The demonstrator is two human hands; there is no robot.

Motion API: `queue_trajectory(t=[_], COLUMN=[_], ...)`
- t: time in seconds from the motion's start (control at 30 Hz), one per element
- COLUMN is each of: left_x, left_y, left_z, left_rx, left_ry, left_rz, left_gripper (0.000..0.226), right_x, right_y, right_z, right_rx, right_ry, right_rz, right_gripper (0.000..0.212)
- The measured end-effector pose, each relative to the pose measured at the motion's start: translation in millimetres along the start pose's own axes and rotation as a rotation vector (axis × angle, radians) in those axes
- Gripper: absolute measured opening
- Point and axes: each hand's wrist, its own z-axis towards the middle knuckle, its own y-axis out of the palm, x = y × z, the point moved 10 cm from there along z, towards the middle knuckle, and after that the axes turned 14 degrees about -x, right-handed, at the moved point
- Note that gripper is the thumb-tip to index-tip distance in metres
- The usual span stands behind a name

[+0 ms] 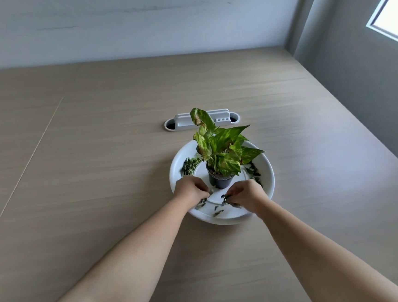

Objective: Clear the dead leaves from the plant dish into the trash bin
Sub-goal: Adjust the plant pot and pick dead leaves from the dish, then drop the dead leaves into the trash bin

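- A white plant dish (268, 181) sits on the pale wood tabletop (95, 166), just right of the frame's centre.
- A small dark pot (219, 180) with a green, yellowing plant (220, 143) stands in the dish's middle.
- Dead leaves (190, 165) lie along the dish's left, right and lower rim.
- The left hand (190, 188) is curled over the lower-left rim; what it pinches I cannot tell.
- The right hand (247, 194) pinches dark leaf scraps (225, 199).
- A white cable grommet (183, 121) lies above the dish.
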Motion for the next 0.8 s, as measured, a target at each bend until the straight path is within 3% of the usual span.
queue_trajectory(t=[0.1, 0.3, 0.57, 0.8], left_x=[-12.4, 4.8, 126.3, 297.1], left_y=[2.2, 27.1, 152.6, 361.1], left_z=[-5.1, -29.6, -55.8, -94.7], left_rx=[-0.049, -0.083, -0.244, -0.602], left_ry=[-0.062, -0.015, 0.090, 0.258], left_rz=[-0.365, -0.702, -0.786, -0.689], left_gripper=[0.019, 0.022, 0.024, 0.018], right_x=[11.4, 23.9, 107.6, 279.1], right_y=[-8.4, -24.5, -127.2, -259.5], right_z=[-7.9, -31.3, -137.0, -312.8], right_rx=[0.003, -0.021, 0.091, 0.464], right_ry=[0.011, -0.067, -0.177, -0.227], right_rz=[0.305, 0.608, 0.823, 1.010], right_gripper=[0.020, 0.023, 0.021, 0.024])
